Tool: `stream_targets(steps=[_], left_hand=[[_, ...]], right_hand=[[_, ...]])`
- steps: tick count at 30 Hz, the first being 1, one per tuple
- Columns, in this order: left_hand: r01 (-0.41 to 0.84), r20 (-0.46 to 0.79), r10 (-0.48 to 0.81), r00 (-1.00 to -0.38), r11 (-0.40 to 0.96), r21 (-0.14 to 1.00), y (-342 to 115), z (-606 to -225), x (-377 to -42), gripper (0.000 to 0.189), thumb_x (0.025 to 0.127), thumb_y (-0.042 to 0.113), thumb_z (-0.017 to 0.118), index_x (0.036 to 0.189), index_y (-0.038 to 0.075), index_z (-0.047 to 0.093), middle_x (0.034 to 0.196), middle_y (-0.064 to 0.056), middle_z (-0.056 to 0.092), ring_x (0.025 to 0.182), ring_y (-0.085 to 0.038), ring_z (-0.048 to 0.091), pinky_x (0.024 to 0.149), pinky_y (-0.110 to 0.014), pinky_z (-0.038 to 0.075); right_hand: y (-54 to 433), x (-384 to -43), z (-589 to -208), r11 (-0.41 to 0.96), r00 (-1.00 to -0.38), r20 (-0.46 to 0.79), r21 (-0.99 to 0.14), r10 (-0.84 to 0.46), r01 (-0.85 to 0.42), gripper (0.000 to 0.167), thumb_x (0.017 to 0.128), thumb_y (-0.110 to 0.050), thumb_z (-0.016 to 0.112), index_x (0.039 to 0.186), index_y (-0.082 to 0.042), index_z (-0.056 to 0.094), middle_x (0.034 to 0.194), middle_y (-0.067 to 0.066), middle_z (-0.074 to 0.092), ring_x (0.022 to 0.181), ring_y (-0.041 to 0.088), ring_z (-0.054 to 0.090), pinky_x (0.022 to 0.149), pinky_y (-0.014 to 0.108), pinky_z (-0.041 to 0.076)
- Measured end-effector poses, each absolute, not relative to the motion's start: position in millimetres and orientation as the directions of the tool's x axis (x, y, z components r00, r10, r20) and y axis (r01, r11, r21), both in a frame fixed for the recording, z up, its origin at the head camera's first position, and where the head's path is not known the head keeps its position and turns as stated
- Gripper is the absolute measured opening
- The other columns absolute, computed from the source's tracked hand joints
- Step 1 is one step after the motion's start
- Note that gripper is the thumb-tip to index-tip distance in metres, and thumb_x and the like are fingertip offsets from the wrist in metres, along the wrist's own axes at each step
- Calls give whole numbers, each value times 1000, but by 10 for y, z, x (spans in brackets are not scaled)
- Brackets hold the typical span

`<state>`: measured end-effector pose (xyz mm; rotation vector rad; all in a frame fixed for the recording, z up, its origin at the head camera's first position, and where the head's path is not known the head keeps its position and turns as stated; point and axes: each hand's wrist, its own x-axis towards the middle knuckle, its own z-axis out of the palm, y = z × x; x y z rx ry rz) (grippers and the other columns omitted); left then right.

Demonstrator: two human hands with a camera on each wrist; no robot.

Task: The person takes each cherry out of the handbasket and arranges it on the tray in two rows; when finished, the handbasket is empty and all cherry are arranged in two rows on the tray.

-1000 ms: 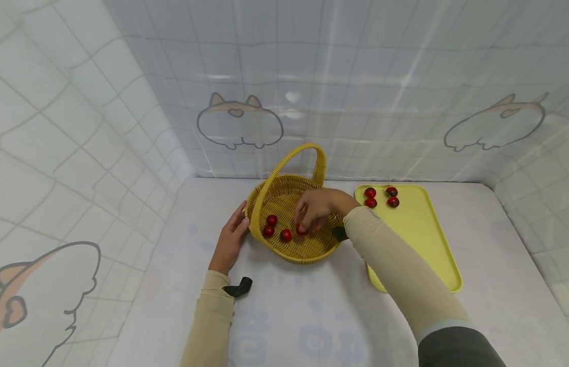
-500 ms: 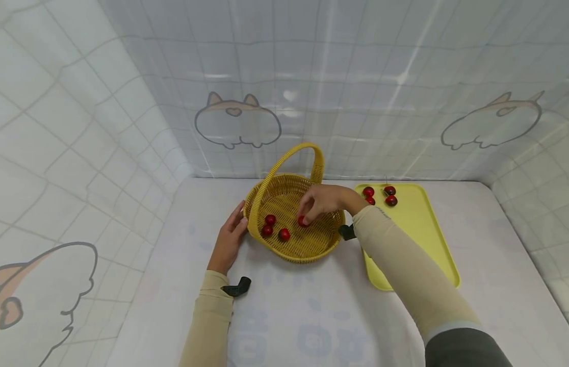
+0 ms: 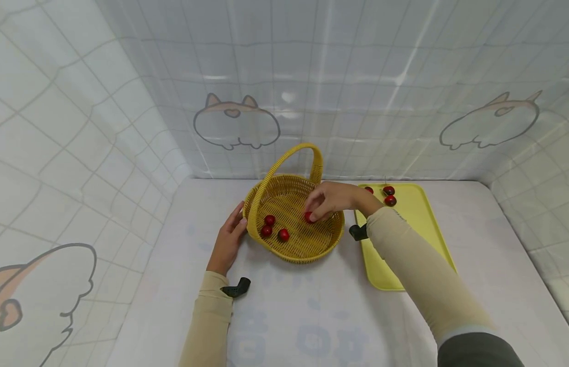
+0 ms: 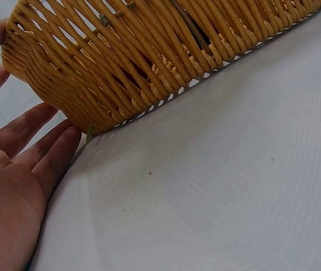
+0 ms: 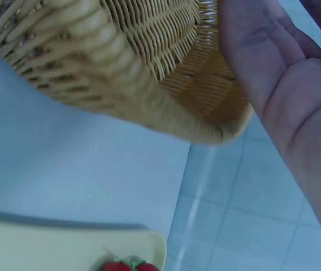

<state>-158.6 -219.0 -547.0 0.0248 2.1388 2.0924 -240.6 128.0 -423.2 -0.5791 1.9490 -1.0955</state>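
A yellow woven basket [image 3: 332,242] with an arched handle [image 3: 284,162] stands on the table. My left hand [image 3: 227,240] rests against the basket's left side, and its straight fingers touch the outer wall [image 4: 121,62]. Over the basket's right inner part, my right hand [image 3: 332,198] pinches a red cherry [image 3: 308,218] between thumb and fingers. Three loose cherries [image 3: 283,235] lie on the basket floor, to the left. In the right wrist view the right hand's palm [image 5: 304,90] shows beside the basket rim, but its fingertips and cherry are out of sight.
To the right lies a yellow tray [image 3: 415,229] with cherries [image 3: 389,200] at its far end; my right forearm [image 3: 424,270] crosses above it and hides part of it. A white tiled-pattern backdrop [image 3: 348,102] rises behind and at both sides of the table [image 3: 284,311].
My right hand has lifted the pinched cherry off the basket floor and moved it up and to the right. The left hand and the basket stay put.
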Motion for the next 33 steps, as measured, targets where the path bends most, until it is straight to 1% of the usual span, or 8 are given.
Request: stream_targets(steps=[4, 11, 17, 18, 21, 24, 30, 33], left_hand=[[-101, -102, 119, -988, 19, 995, -2191, -5463, -1591, 51, 106, 40, 55, 154, 45, 40, 155, -3, 48, 141, -15, 48, 116, -25, 40], [-122, -122, 117, -986, 8, 992, -2194, -5450, -1594, 53, 104, 44, 58, 154, 46, 40, 154, -3, 48, 140, -15, 49, 120, -32, 38], [-108, -107, 119, -987, 2, 994, -2203, -5465, -1598, 57, 101, 49, 59, 155, 44, 40, 153, -6, 49, 138, -15, 50, 113, -22, 42], [-106, -105, 122, -987, 1, 994, -2203, -5465, -1597, 57, 101, 49, 59, 155, 44, 40, 153, -6, 49, 138, -15, 50, 113, -21, 42], [-105, -104, 126, -987, -8, 994, -2203, -5458, -1591, 57, 102, 47, 59, 155, 43, 40, 153, -6, 48, 138, -14, 50, 112, -20, 42], [-106, -103, 128, -986, -16, 994, -2204, -5447, -1585, 56, 102, 46, 59, 155, 42, 40, 154, -5, 48, 140, -15, 49, 112, -19, 42], [-110, -109, 124, -986, 1, 994, -2204, -5440, -1583, 55, 103, 45, 58, 155, 43, 40, 156, -3, 47, 142, -14, 47, 115, -23, 41], [-112, -112, 122, -986, 4, 994, -2202, -5448, -1589, 54, 104, 44, 58, 155, 43, 40, 157, -3, 46, 143, -16, 46, 119, -30, 38]], right_hand=[[1384, -2389, -4191, 500, -588, -418, -866, -692, 26, 35, 88, -19, 82, 119, -5, 74, 107, 9, 77, 104, 30, 74, 94, 47, 59], [1623, -2366, -4117, 479, -626, -402, -876, -668, 51, 34, 91, -24, 79, 120, -7, 72, 114, 9, 76, 107, 27, 73, 96, 46, 59], [1834, -2299, -4054, 490, -690, -386, -870, -613, 51, 33, 92, -28, 78, 117, -9, 70, 111, 11, 73, 102, 30, 73, 91, 46, 60], [1873, -2288, -4049, 497, -702, -377, -867, -604, 38, 34, 93, -30, 77, 119, -9, 70, 111, 10, 73, 101, 29, 72, 90, 45, 60], [1989, -2264, -4053, 526, -740, -353, -851, -573, -2, 38, 94, -35, 74, 123, -10, 69, 108, 10, 74, 94, 27, 70, 74, 34, 56], [2097, -2246, -4100, 545, -769, -339, -838, -542, -14, 37, 96, -37, 72, 124, -14, 70, 105, 15, 73, 93, 33, 67, 66, 30, 48], [2276, -2169, -4224, 497, -799, -308, -868, -517, 13, 36, 97, -29, 72, 130, -17, 63, 117, 15, 70, 105, 42, 63, 89, 42, 56], [2346, -2129, -4283, 458, -813, -303, -888, -498, 50, 43, 96, -23, 73, 133, -13, 55, 119, 13, 70, 103, 43, 63, 87, 43, 56]])
